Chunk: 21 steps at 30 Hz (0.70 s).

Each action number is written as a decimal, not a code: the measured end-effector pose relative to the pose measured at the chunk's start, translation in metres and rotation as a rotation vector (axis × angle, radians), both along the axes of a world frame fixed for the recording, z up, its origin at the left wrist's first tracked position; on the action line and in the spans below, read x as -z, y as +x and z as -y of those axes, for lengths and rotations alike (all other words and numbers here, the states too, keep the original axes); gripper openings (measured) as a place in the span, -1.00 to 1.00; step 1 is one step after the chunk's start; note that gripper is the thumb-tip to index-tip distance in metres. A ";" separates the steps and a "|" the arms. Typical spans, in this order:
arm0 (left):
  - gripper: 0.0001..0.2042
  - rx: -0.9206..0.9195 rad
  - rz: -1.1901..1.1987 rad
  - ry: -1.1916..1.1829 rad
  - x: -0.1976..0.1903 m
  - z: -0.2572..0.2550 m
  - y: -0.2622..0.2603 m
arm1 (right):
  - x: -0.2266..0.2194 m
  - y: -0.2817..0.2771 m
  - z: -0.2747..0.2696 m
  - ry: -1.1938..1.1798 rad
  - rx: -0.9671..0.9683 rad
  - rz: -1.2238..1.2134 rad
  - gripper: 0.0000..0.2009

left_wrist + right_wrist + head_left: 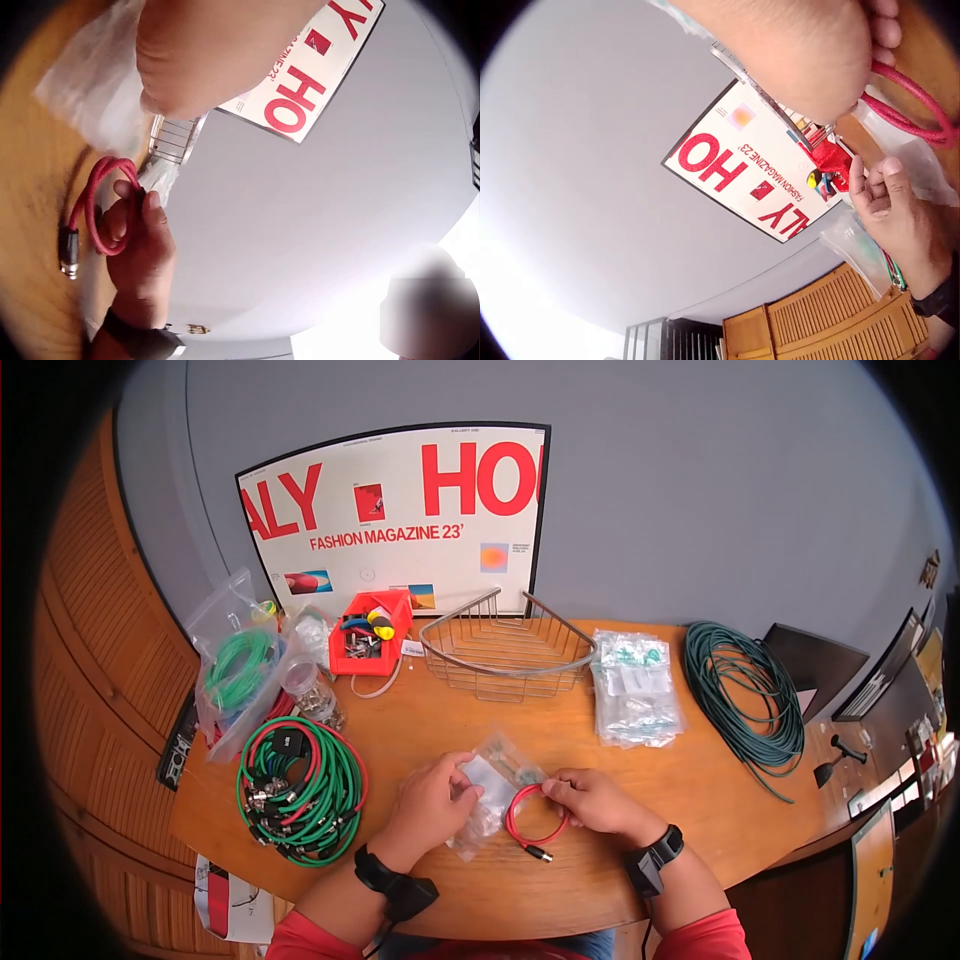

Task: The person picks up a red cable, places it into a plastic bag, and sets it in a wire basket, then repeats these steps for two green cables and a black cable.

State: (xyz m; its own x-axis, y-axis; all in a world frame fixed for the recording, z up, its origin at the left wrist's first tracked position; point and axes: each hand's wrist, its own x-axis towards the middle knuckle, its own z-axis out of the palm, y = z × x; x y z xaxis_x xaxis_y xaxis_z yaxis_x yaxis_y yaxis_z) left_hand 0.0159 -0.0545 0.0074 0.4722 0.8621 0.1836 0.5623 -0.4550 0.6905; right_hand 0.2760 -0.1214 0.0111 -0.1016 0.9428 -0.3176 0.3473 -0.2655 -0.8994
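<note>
My right hand (594, 801) pinches a short red cable (511, 822) between thumb and fingers. The cable hangs in a loop, and its free end has a black sleeve and a metal connector (69, 268). My left hand (432, 807) is to the left, its thumb and fingers apart and loosely bent over the edge of a clear plastic bag (487, 793). In the right wrist view, nothing shows between the left hand's fingers (864, 196). The bag lies on the wooden table between the hands, partly behind the red loop.
Green and red cables (345, 800) lie coiled at left, near a jar (305, 680) and a bag of green cable (235, 665). Behind stand a red bin (398, 632) of tools and a wire basket (510, 671). Flat plastic bags (638, 705) and a dark green cable coil (705, 690) lie at right.
</note>
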 end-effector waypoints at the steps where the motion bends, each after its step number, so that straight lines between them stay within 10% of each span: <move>1: -0.59 -0.009 0.063 -0.018 0.004 0.000 0.000 | 0.000 -0.002 0.001 0.011 -0.006 -0.029 -0.58; 21: -0.85 0.232 -0.234 0.237 0.005 0.023 0.007 | 0.009 0.022 -0.008 0.038 0.182 0.154 -0.59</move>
State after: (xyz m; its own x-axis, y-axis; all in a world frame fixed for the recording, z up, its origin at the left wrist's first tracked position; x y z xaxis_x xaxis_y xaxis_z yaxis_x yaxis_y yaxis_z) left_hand 0.0225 -0.0772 0.0021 0.7019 0.6745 0.2289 0.5553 -0.7194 0.4172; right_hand 0.2985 -0.1133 0.0022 0.1179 0.9526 -0.2804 0.4303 -0.3035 -0.8502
